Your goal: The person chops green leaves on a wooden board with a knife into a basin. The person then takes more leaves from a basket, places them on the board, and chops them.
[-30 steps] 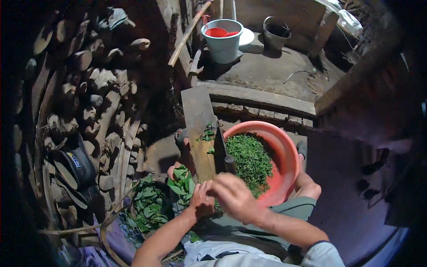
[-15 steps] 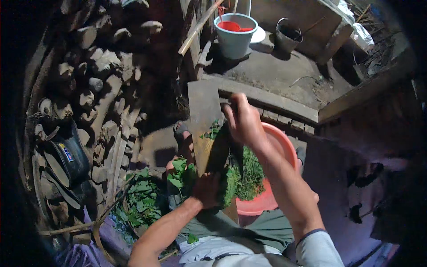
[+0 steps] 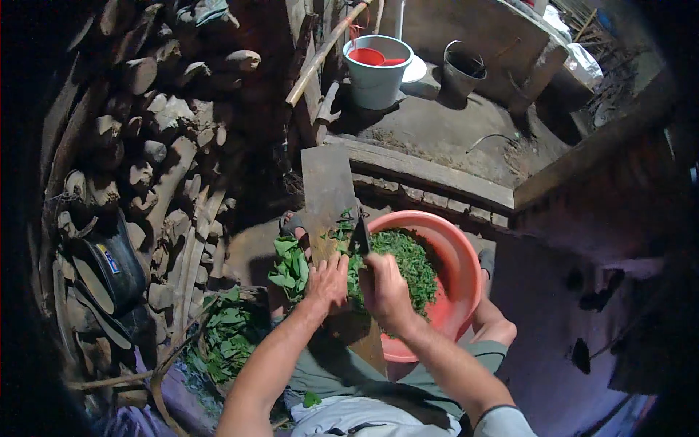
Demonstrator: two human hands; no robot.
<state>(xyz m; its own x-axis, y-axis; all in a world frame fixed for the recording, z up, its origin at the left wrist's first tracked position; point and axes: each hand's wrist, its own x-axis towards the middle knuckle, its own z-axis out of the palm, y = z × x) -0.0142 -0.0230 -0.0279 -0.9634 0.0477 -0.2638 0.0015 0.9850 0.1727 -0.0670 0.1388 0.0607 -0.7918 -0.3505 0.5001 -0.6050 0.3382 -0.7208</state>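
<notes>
Right hand (image 3: 386,291) is moving nearer, gripping dark metal knife (image 3: 362,234); left hand (image 3: 328,282) is clasping broad green leaves (image 3: 290,271), likely steadying them.

My left grip (image 3: 330,280) lay over a bunch of broad green leaves (image 3: 290,269), which spread out at its left and showed again between it and my right grip (image 3: 384,293). In that one I had a dark-bladed knife (image 3: 362,237), its blade pointing away from me; whether its edge met the leaves I couldn't tell. The long wooden board (image 3: 328,182) ran beneath, grey at its far end, yellowish nearer, with green scraps (image 3: 341,233) on it. Finely chopped greens (image 3: 411,273) filled the left part of the reddish-pink basin (image 3: 467,291) just beside it.
</notes>
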